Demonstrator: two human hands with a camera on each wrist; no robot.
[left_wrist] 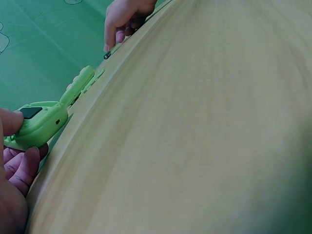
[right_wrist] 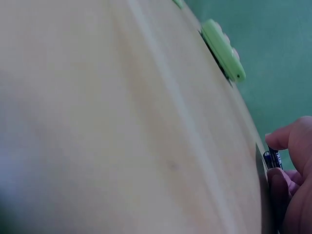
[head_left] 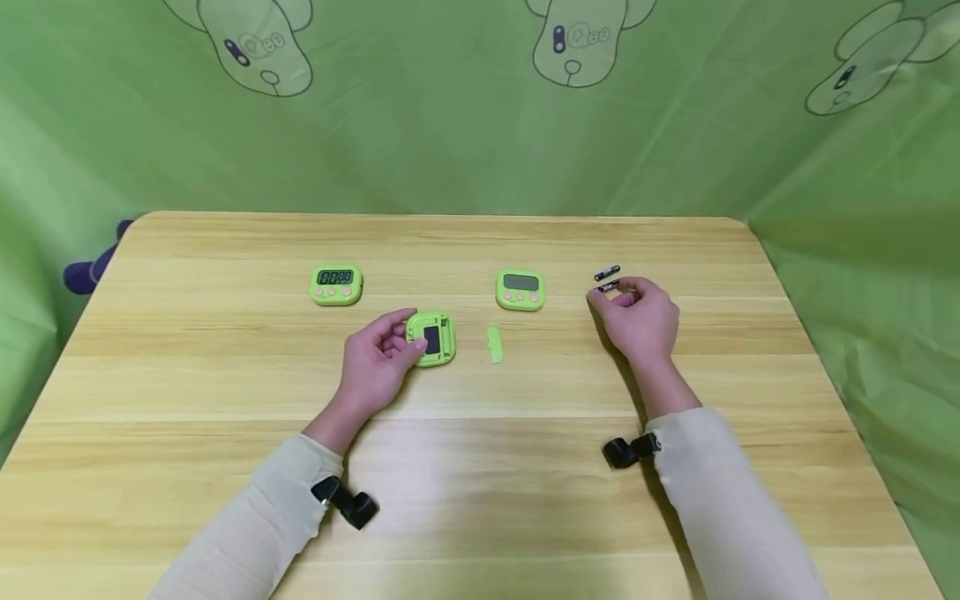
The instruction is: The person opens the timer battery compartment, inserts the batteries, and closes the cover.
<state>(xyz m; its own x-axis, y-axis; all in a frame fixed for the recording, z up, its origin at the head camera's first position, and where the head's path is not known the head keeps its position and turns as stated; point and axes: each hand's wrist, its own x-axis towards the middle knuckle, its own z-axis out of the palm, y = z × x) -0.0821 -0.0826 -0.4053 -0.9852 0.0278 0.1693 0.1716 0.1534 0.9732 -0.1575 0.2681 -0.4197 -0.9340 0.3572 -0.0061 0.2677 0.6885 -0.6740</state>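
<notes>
My left hand grips a green digital timer, thumb on its back and fingers underneath. The back faces up, showing a black rectangle and an uncovered battery slot at its right side. At the right, my right hand pinches a small dark battery between thumb and index finger, close to the tabletop. A second battery lies just behind it. Between the hands lies a narrow green battery cover. In the right wrist view the fingers partly hide the battery.
A green timer with digits on its display lies at the back left. Another timer with a blank screen lies behind the cover. The wooden table ends at a green curtain behind.
</notes>
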